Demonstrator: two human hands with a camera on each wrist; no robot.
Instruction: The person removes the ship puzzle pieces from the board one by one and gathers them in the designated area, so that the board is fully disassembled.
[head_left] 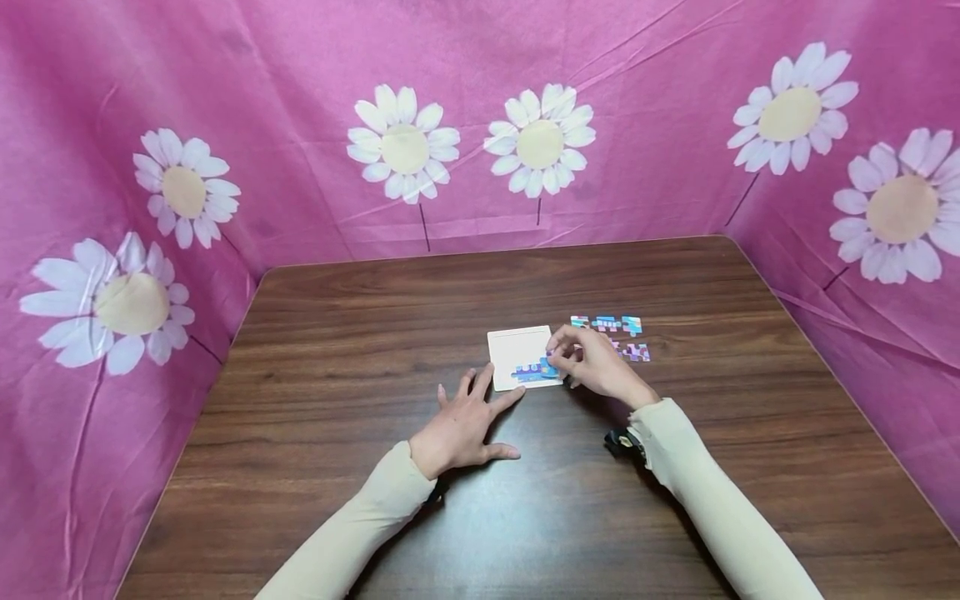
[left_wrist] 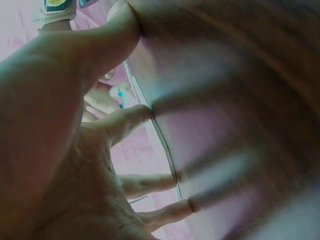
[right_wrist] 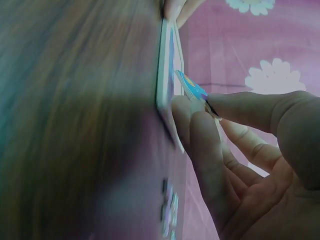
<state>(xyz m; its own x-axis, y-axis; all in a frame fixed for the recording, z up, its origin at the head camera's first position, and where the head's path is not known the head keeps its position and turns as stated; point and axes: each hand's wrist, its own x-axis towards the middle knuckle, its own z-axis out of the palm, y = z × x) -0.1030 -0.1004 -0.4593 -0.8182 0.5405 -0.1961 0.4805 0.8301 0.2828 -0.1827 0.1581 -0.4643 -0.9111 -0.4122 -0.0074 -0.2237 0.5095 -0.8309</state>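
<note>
A white puzzle tray [head_left: 517,339] lies on the table, with joined blue and purple puzzle pieces [head_left: 525,374] along its lower part. My left hand [head_left: 460,423] is spread out at the tray's near left corner, with fingertips touching its edge. Thumb and fingers of my right hand [head_left: 594,363] pinch a blue puzzle piece [right_wrist: 192,88] with a yellow patch. In the right wrist view that piece is tilted, just above the tray's right end. Several loose puzzle pieces [head_left: 632,325] lie right of the tray, partly hidden behind the right hand in the head view.
The brown wooden table [head_left: 360,317] has a pink curtain [head_left: 300,83] with white daisies on its far side and both flanks. A black wrist device [head_left: 624,443] sits below the right sleeve.
</note>
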